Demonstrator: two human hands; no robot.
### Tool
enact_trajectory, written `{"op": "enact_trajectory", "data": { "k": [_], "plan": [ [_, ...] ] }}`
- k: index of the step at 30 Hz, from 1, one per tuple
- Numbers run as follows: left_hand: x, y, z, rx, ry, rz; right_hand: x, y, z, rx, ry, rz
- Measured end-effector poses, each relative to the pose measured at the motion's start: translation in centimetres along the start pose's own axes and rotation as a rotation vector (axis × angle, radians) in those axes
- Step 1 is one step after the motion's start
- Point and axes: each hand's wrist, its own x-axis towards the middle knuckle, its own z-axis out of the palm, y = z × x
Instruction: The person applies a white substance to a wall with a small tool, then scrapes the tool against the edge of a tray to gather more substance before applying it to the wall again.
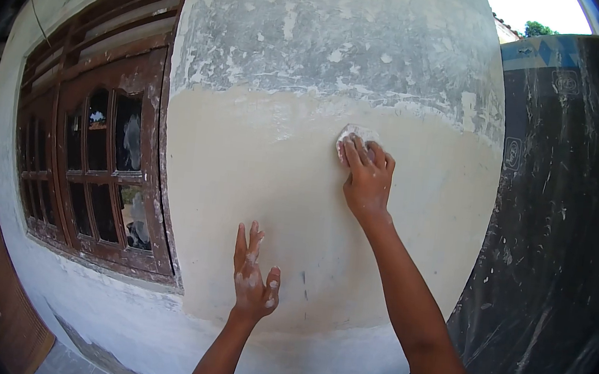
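My right hand (368, 176) grips a whitish, powder-covered pad (351, 135) and holds it against the cream-coated part of the wall (222, 157), a little below the rough grey band. Its fingers curl over the pad and hide most of it. Lower and to the left, my left hand (255, 277) is raised in front of the wall, fingers extended and thumb apart, with nothing in it. White powder or paste smears its fingers and palm.
A brown wooden window (102, 159) with small panes fills the wall's left side. Patchy grey plaster (294, 33) spans the upper wall. A dark, streaked sheet (538, 212) hangs at the right. White coating (310, 360) covers the wall's base.
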Motion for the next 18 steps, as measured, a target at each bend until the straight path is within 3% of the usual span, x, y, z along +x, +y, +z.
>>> {"op": "enact_trajectory", "data": {
  "k": [5,7,10,14,16,18],
  "plan": [
    [0.8,-0.2,-2.1,0.021,-0.043,0.009,-20.8,-8.2,-4.6,0.142,-0.311,0.032],
    [0.9,-0.8,-2.9,0.02,-0.065,0.028,-25.8,-10.1,-7.2,0.26,-0.413,-0.003],
    [1.7,-1.6,-3.7,0.015,-0.075,0.041,-20.4,-9.7,-8.4,0.281,-0.351,0.081],
    [1.6,-2.3,-4.2,-0.078,-0.058,0.004,-3.4,-4.6,-5.1,0.198,0.12,0.069],
    [1.2,-2.9,-4.6,-0.08,-0.064,0.022,1.4,-2.5,-2.3,0.186,0.163,0.093],
    [0.9,-3.3,-5.1,-0.069,-0.109,0.037,1.1,-2.4,0.0,0.164,0.09,0.118]
  ]
}}
